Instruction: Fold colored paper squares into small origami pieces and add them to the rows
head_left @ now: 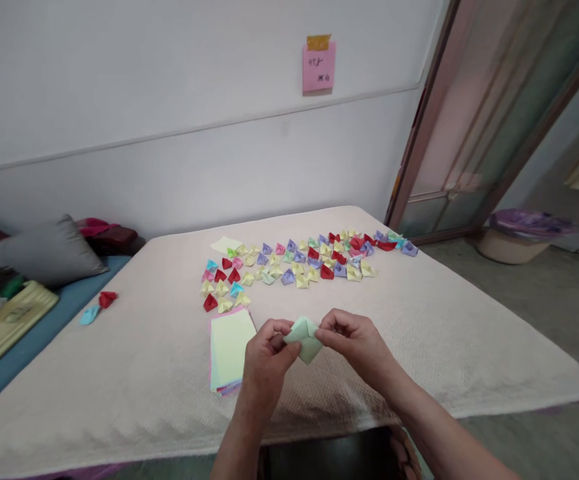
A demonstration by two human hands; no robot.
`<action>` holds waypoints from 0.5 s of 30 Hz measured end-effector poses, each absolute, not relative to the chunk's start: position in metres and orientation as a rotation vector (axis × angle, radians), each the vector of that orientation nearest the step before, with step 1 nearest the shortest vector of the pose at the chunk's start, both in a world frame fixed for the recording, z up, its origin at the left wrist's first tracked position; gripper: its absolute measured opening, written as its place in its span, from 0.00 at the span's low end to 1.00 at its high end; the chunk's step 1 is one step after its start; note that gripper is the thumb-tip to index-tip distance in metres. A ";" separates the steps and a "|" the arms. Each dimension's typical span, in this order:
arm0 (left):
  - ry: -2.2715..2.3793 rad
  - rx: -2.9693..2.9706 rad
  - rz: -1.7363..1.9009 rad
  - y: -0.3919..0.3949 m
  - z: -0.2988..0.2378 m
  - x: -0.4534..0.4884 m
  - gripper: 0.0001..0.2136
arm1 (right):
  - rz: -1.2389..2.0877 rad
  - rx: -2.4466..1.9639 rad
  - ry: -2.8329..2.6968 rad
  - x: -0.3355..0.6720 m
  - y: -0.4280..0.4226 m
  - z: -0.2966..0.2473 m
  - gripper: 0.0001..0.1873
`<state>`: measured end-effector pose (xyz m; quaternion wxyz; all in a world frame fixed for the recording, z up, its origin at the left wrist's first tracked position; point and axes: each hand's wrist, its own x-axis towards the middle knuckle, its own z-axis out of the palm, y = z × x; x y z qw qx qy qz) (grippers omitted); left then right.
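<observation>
A pale green folded paper (305, 339), roughly diamond-shaped with crease lines on its face, is held above the near part of the table. My left hand (269, 357) pinches its left corner between thumb and fingers. On the opposite corner, my right hand (352, 337) grips it the same way. Just left of my left hand lies a stack of coloured paper sheets (232, 347), pale yellow on top with pink and blue edges below. Beyond my hands, many small folded paper boats (302, 280) in red, yellow, purple, green and blue stand in rows.
A cream cloth covers the table (154, 373). Two folded papers, red (108, 299) and blue (89, 315), lie at its left side. A grey cushion (44, 253) rests further left. A pink note (318, 69) is taped to the wall. A lined bin (519, 233) stands at right.
</observation>
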<state>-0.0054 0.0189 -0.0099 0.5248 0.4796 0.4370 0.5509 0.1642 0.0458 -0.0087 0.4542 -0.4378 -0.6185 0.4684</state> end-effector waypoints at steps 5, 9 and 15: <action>1.039 1.091 1.298 0.021 -0.013 -0.001 0.05 | 0.958 -1.208 -1.555 0.160 0.044 -0.008 0.08; 1.111 1.078 1.329 0.021 -0.020 -0.001 0.03 | 0.976 -1.214 -1.544 0.157 0.042 -0.011 0.08; 1.131 1.022 1.375 0.020 -0.021 0.006 0.05 | 1.146 -1.145 -1.392 0.146 0.042 -0.017 0.08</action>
